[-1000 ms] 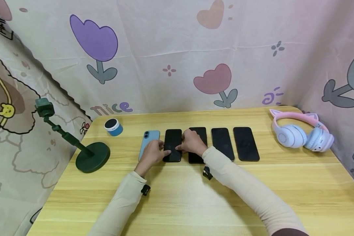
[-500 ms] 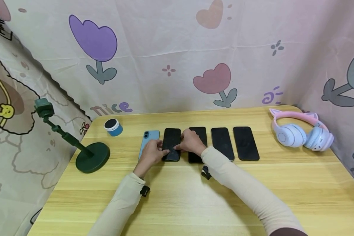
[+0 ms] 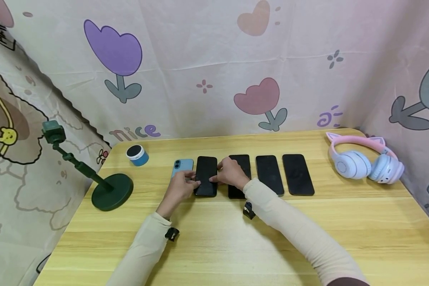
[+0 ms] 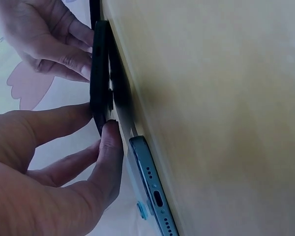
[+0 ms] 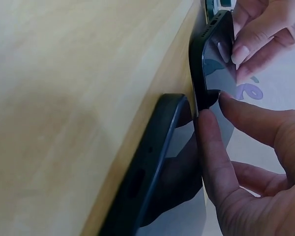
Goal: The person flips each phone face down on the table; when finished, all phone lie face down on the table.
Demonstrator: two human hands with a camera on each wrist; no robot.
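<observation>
Both hands hold a black smartphone (image 3: 205, 178) by its long sides, its dark screen facing up. My left hand (image 3: 180, 186) pinches the left side, thumb on top and a fingertip at the underside. On the right side, my right hand (image 3: 231, 173) has its thumb on the screen edge and fingers against the side. In the left wrist view the held phone (image 4: 99, 69) appears slightly raised off the table. A light blue smartphone (image 3: 183, 167) lies camera side up, partly behind my left hand. My right hand partly covers another black smartphone (image 3: 237, 192).
Two more black smartphones (image 3: 269, 174) lie further right in the row. Pink and pale blue cat-ear headphones (image 3: 354, 165) rest at the right of the wooden table (image 3: 214, 246). A small blue-white cylinder (image 3: 139, 155) and a dark green stand (image 3: 112, 192) are at the left.
The held black phone has shifted slightly left, closer to the blue phone. Both hands moved left with it, the left hand a little more.
</observation>
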